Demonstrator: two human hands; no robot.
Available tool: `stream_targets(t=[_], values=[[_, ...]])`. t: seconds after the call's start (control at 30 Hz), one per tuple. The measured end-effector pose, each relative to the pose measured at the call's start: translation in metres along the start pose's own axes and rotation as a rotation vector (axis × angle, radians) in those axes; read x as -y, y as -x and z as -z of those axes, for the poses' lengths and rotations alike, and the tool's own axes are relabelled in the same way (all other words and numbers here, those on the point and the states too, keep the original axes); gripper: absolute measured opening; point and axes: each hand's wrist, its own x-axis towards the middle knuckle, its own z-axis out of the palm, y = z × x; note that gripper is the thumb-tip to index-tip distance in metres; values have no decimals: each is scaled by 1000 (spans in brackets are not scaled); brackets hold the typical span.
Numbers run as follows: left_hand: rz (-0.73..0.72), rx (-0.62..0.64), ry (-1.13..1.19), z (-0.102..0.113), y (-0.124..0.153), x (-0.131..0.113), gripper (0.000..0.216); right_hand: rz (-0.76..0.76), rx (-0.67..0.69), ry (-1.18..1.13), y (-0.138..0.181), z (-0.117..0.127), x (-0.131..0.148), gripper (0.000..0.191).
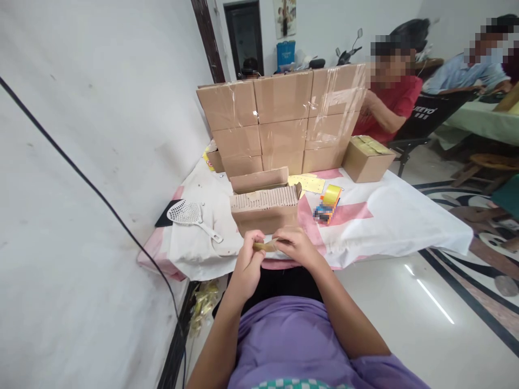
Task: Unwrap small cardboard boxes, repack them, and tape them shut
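Observation:
My left hand [250, 259] pinches one end of a small flat brown piece [265, 247], which looks like cardboard or kraft paper. The fingers of my right hand [298, 246] are closed on its other end. Both hands are close together at the table's front edge, in front of my body. Just beyond them stands an open cardboard box [265, 219] with its flap raised. Inside it is a tight row of thin corrugated pieces [263, 199]. My fingers partly cover the brown piece, so its full shape is hidden.
Taped cartons [281, 119] form a wall behind the open box. A single carton [368, 158] stands at the right. A tape dispenser [328, 205], yellow sheets [307, 183] and a white slotted skimmer [188, 213] lie on the cloth-covered table [389, 216]. A person in red [399, 108] sits beyond.

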Motion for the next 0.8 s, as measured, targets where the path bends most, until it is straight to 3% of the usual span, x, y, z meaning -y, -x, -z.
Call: stream_targets(t=[0.17,0.3,0.47,0.63,0.8], values=[[-72,22,-138,1,-1,-2,21,-74,22,-12,-1,11,3,37],[-70,119,-83,1,1,-1,23,-133,71,-85,0,10,4,46],[-43,230,25,-1,1,2,32,-239,195,-316,-1,1,4,41],[-42,309,-50,-3,0,0,51,-318,51,-311,-1,-9,3,37],[159,243,-72,-4,-3,15,65,-346,42,-414,3,-22,7,37]])
